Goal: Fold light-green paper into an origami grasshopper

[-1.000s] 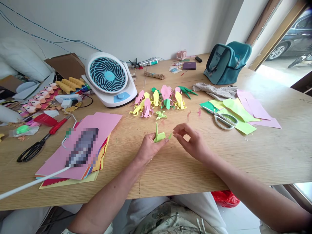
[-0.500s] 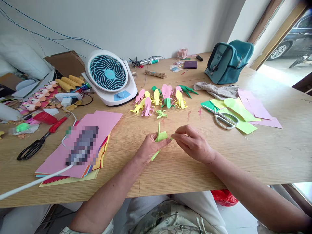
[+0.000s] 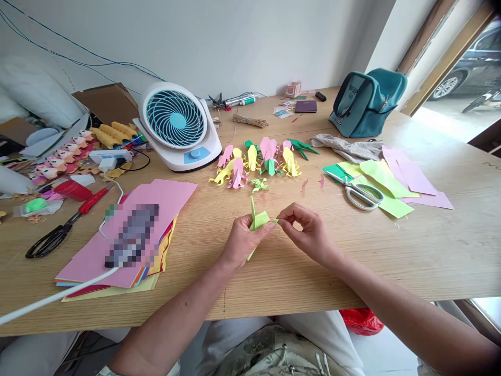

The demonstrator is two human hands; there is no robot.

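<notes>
A folded light-green paper piece (image 3: 259,220) is pinched in my left hand (image 3: 245,237), with one narrow strip standing up and another part showing below the fingers. My right hand (image 3: 307,230) pinches a small pointed tip of the same paper between thumb and index finger, just right of my left thumb. Beyond my hands sits a group of folded paper figures (image 3: 269,150) in pink, yellow and green. A small light-green figure (image 3: 260,184) lies nearest to my hands.
White-handled scissors (image 3: 364,197) rest on green and pink paper sheets (image 3: 415,172) at the right. To the left are a fan (image 3: 176,122), stacked coloured paper (image 3: 172,190) and red-and-black scissors (image 3: 74,216). A teal bag (image 3: 368,104) stands at the back right.
My right hand's fingers have curled and shifted slightly, still at the paper's tip. The paper in my left hand has tilted a little. The whole view has moved slightly.
</notes>
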